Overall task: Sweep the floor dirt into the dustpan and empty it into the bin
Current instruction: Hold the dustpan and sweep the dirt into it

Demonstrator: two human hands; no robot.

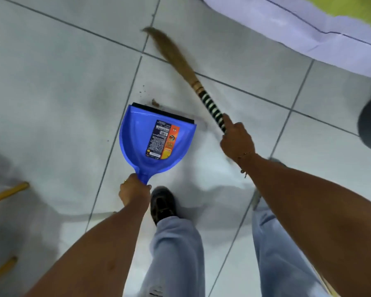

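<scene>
Dirt sits just off the dustpan lip. Left hand wrapped around pan handle: keep the lip flat on floor. Right hand clenched on broom; bristles lie beyond the dirt, so short strokes inward.

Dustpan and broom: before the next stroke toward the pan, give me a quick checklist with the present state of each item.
1. Left hand closed on the handle of the blue dustpan: ok.
2. Right hand closed on the striped handle of the broom: ok.
3. Dustpan's black lip facing the dirt: ok, the brown clump lies just beyond it.
4. Lip flat on the tiled floor: cannot tell.
5. Broom bristles beyond the dirt, ready to pull it in: ok, though blurred.
6. Dirt already in the pan: not ok, none visible inside; specks remain on the floor.
</scene>
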